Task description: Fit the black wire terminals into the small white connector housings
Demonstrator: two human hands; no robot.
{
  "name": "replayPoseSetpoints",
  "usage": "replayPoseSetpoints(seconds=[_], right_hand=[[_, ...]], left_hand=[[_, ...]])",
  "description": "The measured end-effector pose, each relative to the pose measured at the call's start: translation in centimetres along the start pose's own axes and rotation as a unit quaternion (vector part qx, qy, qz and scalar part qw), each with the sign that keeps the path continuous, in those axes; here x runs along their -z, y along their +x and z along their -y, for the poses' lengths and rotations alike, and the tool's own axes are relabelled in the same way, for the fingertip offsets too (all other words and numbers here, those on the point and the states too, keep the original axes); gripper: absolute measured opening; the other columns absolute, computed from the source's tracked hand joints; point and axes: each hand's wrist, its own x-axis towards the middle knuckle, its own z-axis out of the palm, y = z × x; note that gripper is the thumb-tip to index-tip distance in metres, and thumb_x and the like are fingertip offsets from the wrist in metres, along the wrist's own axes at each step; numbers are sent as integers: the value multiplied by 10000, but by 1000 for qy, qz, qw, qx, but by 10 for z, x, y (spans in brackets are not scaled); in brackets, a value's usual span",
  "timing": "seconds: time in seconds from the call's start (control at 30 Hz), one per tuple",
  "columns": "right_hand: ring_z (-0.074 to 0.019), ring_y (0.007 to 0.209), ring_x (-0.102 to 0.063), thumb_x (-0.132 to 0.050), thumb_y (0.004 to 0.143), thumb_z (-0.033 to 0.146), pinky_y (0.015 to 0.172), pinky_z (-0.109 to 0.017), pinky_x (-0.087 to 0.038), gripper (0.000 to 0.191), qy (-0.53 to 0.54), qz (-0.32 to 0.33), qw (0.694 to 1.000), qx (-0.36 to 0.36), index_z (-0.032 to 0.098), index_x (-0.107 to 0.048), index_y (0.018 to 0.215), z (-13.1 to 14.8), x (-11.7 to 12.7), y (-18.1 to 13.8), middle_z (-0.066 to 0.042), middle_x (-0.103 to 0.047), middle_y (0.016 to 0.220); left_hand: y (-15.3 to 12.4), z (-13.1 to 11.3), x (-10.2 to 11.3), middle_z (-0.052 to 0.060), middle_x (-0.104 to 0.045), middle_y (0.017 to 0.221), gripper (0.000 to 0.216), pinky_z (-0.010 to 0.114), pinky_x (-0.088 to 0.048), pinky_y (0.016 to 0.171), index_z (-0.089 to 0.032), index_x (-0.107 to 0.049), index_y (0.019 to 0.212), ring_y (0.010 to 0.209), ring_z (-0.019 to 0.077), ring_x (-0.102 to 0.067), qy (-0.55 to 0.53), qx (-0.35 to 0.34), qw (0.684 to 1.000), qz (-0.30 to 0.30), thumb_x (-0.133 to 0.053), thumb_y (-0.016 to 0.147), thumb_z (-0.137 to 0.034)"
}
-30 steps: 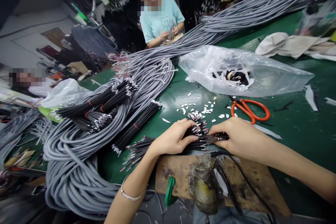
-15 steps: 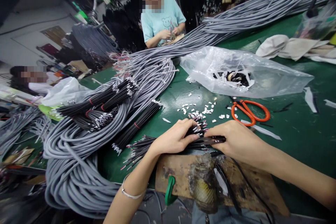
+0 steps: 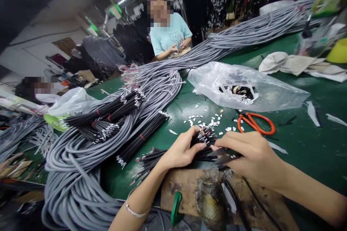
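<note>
My left hand (image 3: 185, 148) is closed around a loose bundle of thin black cables (image 3: 151, 158), whose stripped ends poke out past the fingers and thumb. In my right hand (image 3: 248, 155) is a dark flat tool with a blade-like metal part (image 3: 221, 157), gripped between thumb and fingers; its exact kind is unclear. The blade lies over the cables, close to my left thumb. Small white pieces (image 3: 215, 121) are scattered just beyond the cable ends. Below the hands, a wooden board (image 3: 184, 184) carries a grimy tape-wrapped object (image 3: 211, 202).
Orange-handled scissors (image 3: 258, 122) lie beyond my right hand, near a clear plastic bag (image 3: 276, 95) of scraps. Thick grey cable coils (image 3: 81, 166) fill the left side, with tied black cable bundles (image 3: 142, 135) beside them. A co-worker (image 3: 170, 36) sits across the green table (image 3: 298, 144).
My right hand has turned and shifted slightly, tilting the tool so more of its blade shows. The left hand keeps its hold on the cables. The whole view has moved a little.
</note>
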Motion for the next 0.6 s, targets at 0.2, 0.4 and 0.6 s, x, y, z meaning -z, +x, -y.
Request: replayPoseSetpoints(seconds=[0.2, 0.4, 0.6], right_hand=[[-124, 625, -596, -456, 894, 194, 540, -249, -376, 200, -115, -62, 985, 116, 155, -651, 887, 4, -19, -9, -60, -691, 834], [-154, 785, -646, -396, 894, 139, 575, -261, -433, 285, -209, 21, 975, 73, 126, -618, 1072, 6, -33, -11, -119, -617, 1186], [-211, 787, -656, -556, 761, 173, 533, -288, -464, 690, -244, 120, 962, -12, 97, -303, 1398, 5, -33, -2, -169, -486, 1332]], left_hand=[[4, 3, -13, 6, -512, 762, 253, 242, -370, 707, -157, -452, 879, 716, 126, -470, -296, -1, 943, -151, -631, 790, -312], [5, -3, -19, -10, -506, 736, 314, 234, -372, 702, -158, -462, 862, 690, 105, -490, -479, -1, 848, -228, -709, 729, -299], [2, -10, -22, -19, -523, 699, 298, 251, -396, 743, -169, -492, 846, 684, 108, -500, -485, -34, 831, -270, -727, 714, -295]])
